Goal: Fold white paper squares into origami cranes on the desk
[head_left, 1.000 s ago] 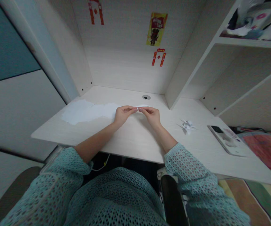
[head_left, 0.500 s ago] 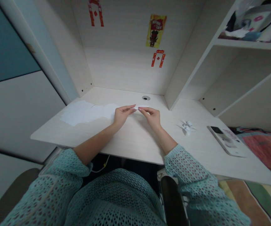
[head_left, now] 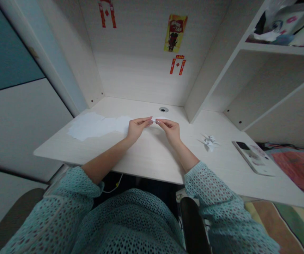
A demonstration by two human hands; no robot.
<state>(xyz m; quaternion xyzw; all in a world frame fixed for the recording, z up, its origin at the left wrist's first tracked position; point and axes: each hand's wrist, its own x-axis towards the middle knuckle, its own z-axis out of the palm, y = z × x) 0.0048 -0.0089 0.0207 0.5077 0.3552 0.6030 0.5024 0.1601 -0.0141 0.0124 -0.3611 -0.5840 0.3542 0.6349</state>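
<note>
Between my two hands, above the middle of the desk, is a small piece of white paper (head_left: 154, 121). My left hand (head_left: 137, 128) pinches its left end with thumb and fingers. At the other end, the thumb and index finger of my right hand (head_left: 171, 129) are closed on it. Fingertips hide most of the paper, so its folds cannot be made out. Flat white paper sheets (head_left: 93, 125) lie to the left of my left hand. Off to the right of my right hand sits a little cluster of folded white paper pieces (head_left: 210, 142).
A white phone (head_left: 254, 158) lies toward the right end of the white desk (head_left: 152, 162). Behind my hands is a round cable hole (head_left: 163, 109). An upright panel (head_left: 207, 88) rises right of it. Below the desk edge is a dark chair armrest (head_left: 194, 225).
My right thumb and fingers have shifted slightly on the paper. Both hands otherwise stay in nearly the same place.
</note>
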